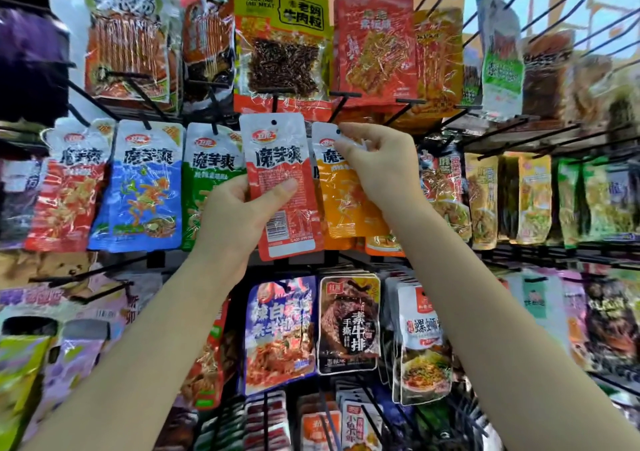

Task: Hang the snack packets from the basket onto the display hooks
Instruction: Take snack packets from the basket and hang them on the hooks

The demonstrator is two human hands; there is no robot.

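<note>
My left hand grips a red and white snack packet upright in front of the rack, thumb across its front. Its hang hole sits at the top, just below a black hook. My right hand pinches the white top of an orange packet near its hang hole, right beside the red one. Matching packets hang to the left: a red one, a blue one and a green one. The basket is out of view.
Black display hooks stick out toward me from every row of the rack. Larger snack bags hang above, and more packets hang in the rows below my forearms. Shelves of packets run off to the right.
</note>
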